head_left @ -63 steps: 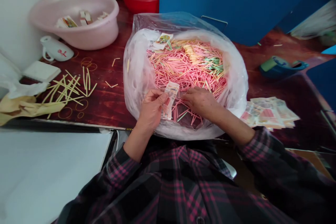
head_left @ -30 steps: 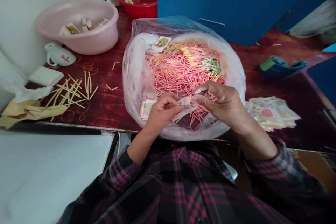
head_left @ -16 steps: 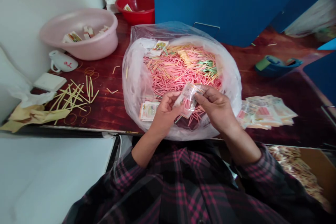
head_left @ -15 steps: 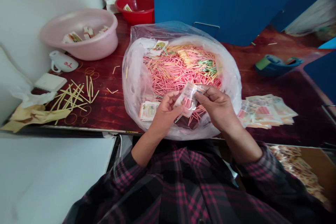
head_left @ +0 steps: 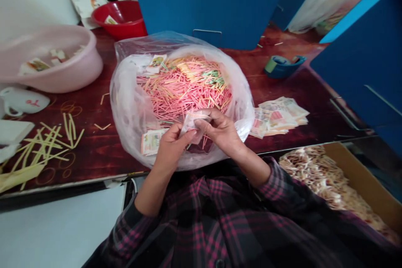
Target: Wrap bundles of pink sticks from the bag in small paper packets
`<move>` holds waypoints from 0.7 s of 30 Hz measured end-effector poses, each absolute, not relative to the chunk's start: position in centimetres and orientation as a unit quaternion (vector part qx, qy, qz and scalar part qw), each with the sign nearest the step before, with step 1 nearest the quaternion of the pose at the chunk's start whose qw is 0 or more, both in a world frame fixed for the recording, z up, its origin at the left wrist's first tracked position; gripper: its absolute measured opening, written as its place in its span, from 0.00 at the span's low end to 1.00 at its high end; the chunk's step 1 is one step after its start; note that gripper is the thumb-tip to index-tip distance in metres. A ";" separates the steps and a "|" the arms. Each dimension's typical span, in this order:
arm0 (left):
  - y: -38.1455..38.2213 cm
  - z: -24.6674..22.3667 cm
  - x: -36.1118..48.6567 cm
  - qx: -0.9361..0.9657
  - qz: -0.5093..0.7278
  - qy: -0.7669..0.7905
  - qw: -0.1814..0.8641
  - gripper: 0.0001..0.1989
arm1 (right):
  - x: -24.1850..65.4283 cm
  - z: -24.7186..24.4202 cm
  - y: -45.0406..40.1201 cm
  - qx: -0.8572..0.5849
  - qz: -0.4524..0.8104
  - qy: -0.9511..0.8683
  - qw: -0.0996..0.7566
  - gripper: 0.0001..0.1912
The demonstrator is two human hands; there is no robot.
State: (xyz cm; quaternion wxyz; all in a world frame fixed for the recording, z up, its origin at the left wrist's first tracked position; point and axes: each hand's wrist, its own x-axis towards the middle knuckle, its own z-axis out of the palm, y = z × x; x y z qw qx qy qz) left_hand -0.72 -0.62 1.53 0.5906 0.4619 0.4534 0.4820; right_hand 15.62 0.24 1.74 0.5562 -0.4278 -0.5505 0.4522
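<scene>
With left hand [head_left: 168, 147] and right hand [head_left: 223, 132] both pinched tight on the packet [head_left: 189, 120] above the bag [head_left: 124, 119]'s near side, could crumple it by squeezing too hard, or drop it among sticks [head_left: 176, 92] by loosening unevenly.

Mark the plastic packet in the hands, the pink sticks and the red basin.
Plastic packet [head_left: 189, 121]: head view, on its exposed upper face.
Pink sticks [head_left: 176, 94]: head view, mid-heap.
Red basin [head_left: 127, 32]: head view, on its front outer wall.
</scene>
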 end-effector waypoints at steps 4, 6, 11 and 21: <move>-0.5 1.5 -0.5 0.460 0.479 0.448 0.599 0.15 | 16.0 1.4 -0.1 -0.424 0.463 -0.561 0.540 0.28; -0.6 1.4 -0.3 0.467 0.467 0.436 0.611 0.14 | 16.3 1.3 -0.3 -0.426 0.451 -0.566 0.543 0.25; -0.8 0.8 -0.2 0.486 0.469 0.458 0.577 0.13 | 16.9 1.1 -0.6 -0.419 0.445 -0.572 0.547 0.19; -1.1 1.4 -0.5 0.569 0.480 0.505 0.437 0.20 | 16.0 1.3 -1.2 -0.417 0.454 -0.533 0.580 0.22</move>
